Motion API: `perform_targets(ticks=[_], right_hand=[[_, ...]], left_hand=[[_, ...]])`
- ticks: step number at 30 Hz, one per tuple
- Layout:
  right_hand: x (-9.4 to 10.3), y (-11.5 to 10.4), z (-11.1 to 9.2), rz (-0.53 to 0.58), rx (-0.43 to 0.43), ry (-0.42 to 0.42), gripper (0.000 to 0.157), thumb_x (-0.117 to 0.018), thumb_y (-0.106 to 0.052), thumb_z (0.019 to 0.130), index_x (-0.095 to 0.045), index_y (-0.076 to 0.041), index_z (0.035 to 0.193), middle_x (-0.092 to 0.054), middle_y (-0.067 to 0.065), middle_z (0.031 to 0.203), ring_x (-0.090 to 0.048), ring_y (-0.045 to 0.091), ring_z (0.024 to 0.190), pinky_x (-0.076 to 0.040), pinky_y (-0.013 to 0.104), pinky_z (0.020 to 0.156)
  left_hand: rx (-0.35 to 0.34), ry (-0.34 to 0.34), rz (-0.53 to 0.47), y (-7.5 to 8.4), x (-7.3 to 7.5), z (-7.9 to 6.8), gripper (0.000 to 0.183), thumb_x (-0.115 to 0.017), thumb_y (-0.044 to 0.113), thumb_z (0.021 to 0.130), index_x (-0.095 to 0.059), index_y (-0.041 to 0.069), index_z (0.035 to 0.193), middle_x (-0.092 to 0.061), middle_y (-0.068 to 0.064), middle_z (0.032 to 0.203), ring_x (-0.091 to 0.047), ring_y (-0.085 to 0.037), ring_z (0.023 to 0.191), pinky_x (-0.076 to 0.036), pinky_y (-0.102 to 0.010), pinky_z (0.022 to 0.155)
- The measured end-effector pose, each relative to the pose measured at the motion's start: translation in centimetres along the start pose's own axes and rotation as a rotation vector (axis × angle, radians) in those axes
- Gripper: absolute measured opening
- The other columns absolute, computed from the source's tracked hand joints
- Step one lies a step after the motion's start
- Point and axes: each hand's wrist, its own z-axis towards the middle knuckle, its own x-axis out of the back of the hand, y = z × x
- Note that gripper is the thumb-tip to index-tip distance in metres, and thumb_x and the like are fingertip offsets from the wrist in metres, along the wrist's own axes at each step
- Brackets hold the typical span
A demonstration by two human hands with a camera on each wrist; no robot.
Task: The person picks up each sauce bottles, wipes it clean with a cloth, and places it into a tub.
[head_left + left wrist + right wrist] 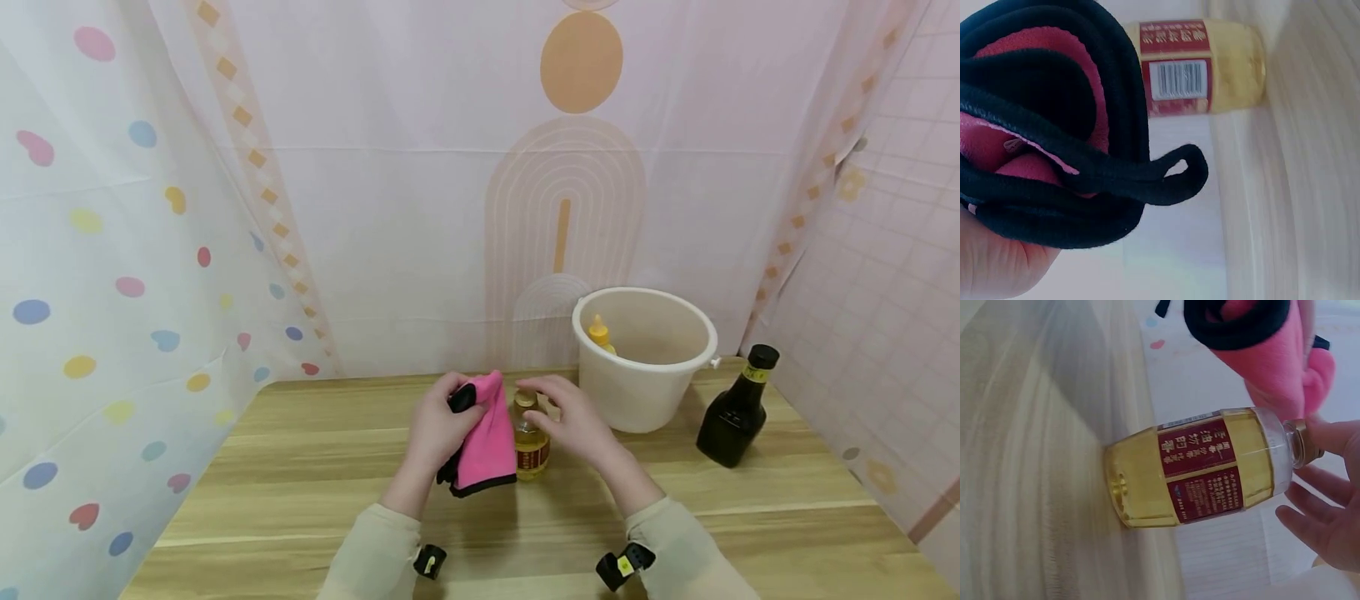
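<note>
- The left hand (442,425) grips a pink cloth (487,446) with black edging, its fingers and thumb bent round the upper part; a small black loop sticks out from the edging in the left wrist view.
- The cloth is held up near the middle of the table (337,467), just left of the oil bottle (531,460); whether the two touch, I cannot tell.
- The oil bottle stands upright on the table, with yellow liquid inside and a dark red label; a barcode shows on the side facing the left wrist camera.
- The right hand (576,423) is at the top of the oil bottle, thumb and fingers on either side of the cap (1305,445), the fingers partly spread. Whether it has a firm hold, I cannot tell.
- Farther right, toward the back, stands a white bucket (630,404); a yellow-topped bottle (599,332) shows inside, at its left.
- Right of the bucket and a little nearer stands a dark bottle (731,425) with a black cap.
- A patterned curtain (397,217) hangs behind the table.
</note>
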Motion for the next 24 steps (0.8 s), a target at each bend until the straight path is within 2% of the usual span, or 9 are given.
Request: perform_targets(ticks=[3, 10, 17, 24], right_hand=[[-0.3, 0.0, -0.1, -0.005, -0.022, 0.030, 0.038, -0.076, -0.006, 0.087, -0.067, -0.006, 0.123, -0.065, 0.010, 0.119, -0.061, 0.027, 0.108, -0.052, 0.046, 0.088], [-0.8, 0.3, -0.2, 0.031, -0.043, 0.070, 0.036, -0.077, -0.004, 0.085, -0.069, -0.009, 0.120, -0.066, 0.009, 0.116, -0.064, 0.024, 0.100, -0.055, 0.038, 0.083], [-0.8, 0.3, -0.1, 0.032, -0.072, 0.068, 0.033, -0.076, -0.004, 0.085, -0.069, -0.009, 0.117, -0.066, 0.007, 0.115, -0.064, 0.024, 0.100, -0.055, 0.034, 0.082], [-0.9, 0.4, -0.1, 0.034, -0.062, 0.070, 0.030, -0.076, -0.002, 0.085, -0.070, -0.009, 0.114, -0.067, 0.007, 0.113, -0.065, 0.024, 0.100, -0.055, 0.031, 0.081]], left_hand=[[-0.025, -0.002, -0.005, 0.4, -0.3, -0.1, 0.022, -0.079, 0.008, 0.079, -0.067, 0.012, 0.098, -0.068, -0.006, 0.091, -0.062, -0.023, 0.083, -0.051, -0.043, 0.075], [-0.096, 0.007, -0.004, 0.3, -1.8, -0.2, 0.022, -0.080, 0.004, 0.077, -0.067, 0.011, 0.094, -0.070, -0.007, 0.091, -0.063, -0.022, 0.082, -0.052, -0.042, 0.075], [-0.102, 0.013, 0.056, 0.2, -2.5, -0.3, 0.020, -0.081, 0.007, 0.078, -0.066, 0.012, 0.091, -0.070, -0.006, 0.092, -0.062, -0.023, 0.083, -0.051, -0.043, 0.077], [-0.117, 0.001, 0.086, 0.0, -2.5, -0.3, 0.018, -0.081, 0.008, 0.079, -0.066, 0.011, 0.089, -0.069, -0.005, 0.090, -0.061, -0.021, 0.080, -0.051, -0.040, 0.076]])
